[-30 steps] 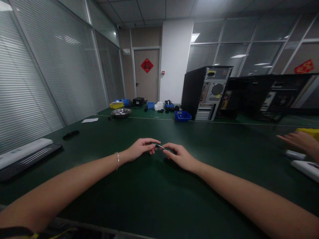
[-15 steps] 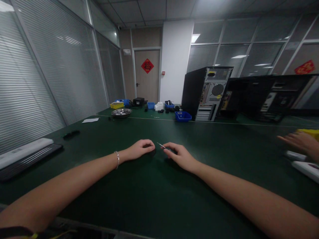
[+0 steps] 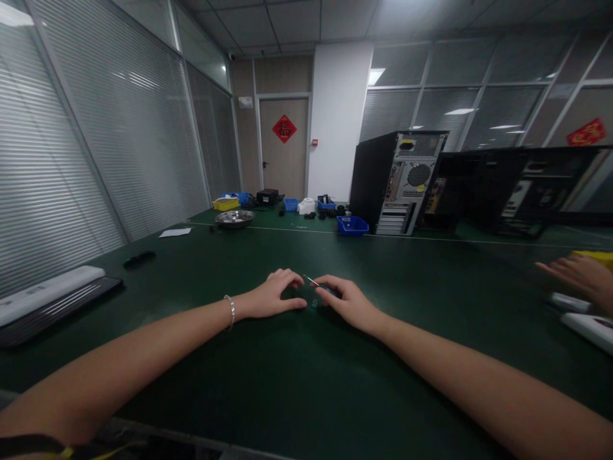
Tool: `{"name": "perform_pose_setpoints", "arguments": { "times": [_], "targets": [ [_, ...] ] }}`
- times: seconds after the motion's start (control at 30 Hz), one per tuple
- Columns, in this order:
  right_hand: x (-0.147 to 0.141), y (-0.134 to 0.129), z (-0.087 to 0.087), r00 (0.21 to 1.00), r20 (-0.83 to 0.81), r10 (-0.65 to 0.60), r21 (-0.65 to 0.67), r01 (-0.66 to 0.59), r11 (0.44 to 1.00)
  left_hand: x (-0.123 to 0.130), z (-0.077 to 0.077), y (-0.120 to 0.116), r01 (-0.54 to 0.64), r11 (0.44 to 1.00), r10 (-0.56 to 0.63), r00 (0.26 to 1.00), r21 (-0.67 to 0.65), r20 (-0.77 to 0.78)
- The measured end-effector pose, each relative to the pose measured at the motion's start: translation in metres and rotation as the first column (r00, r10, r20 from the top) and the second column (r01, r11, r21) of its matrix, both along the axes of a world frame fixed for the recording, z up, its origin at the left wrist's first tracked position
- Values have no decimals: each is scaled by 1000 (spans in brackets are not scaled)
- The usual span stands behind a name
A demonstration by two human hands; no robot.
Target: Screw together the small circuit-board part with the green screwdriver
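Observation:
My left hand [image 3: 282, 294] rests low over the green tabletop, thumb and fingers apart, with nothing visible in its grasp. Just off its thumb tip lies a small greenish piece [image 3: 314, 303], perhaps a little circuit board; it is too small to make out well. To the right of that piece, my right hand [image 3: 345, 297] is closed around a slim screwdriver [image 3: 311, 280]. Its thin metal shaft points up and left toward my left fingertips, while the handle is mostly hidden in my fingers.
At the right edge another person's hand [image 3: 577, 275] is near a white device [image 3: 589, 326]. A keyboard [image 3: 62, 310] lies left. Farther back are a metal bowl [image 3: 234, 219], a blue bin [image 3: 352, 225] and a computer tower [image 3: 402, 182].
My left hand has opened from a curled pose, its thumb now stretched to the right. The small greenish piece has come into sight between the hands. My right hand barely moved.

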State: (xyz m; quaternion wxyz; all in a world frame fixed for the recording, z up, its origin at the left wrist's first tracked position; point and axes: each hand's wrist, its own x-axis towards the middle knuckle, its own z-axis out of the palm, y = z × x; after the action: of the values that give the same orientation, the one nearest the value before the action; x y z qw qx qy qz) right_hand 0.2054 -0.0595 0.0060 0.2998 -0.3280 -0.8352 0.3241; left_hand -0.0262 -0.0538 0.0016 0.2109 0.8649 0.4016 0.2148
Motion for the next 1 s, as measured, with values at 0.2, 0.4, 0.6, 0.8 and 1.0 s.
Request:
{"name": "perform_pose_setpoints", "arguments": {
  "times": [0.2, 0.4, 0.6, 0.8, 1.0],
  "targets": [
    [-1, 4, -6, 990, 76, -120, 75, 115, 991, 2, 8, -4, 3, 1000, -4, 996, -6, -95],
    [-4, 6, -6, 962, 250, -110, 119, 82, 989, -1, 4, -1, 68, 998, -68, 997, -11, 23],
    [-2, 11, -9, 965, 234, -121, 223, 68, 972, -3, 2, 6, 55, 979, -1, 964, -197, 264],
    [1, 12, -15, 985, 78, -153, 113, 143, 983, -1, 1, 9, 268, 828, 64, 828, -493, 557],
    [4, 21, -22, 966, -126, -226, -177, 202, 963, 0, 1, 7, 353, 736, 97, 789, -577, 607]
  ]
}}
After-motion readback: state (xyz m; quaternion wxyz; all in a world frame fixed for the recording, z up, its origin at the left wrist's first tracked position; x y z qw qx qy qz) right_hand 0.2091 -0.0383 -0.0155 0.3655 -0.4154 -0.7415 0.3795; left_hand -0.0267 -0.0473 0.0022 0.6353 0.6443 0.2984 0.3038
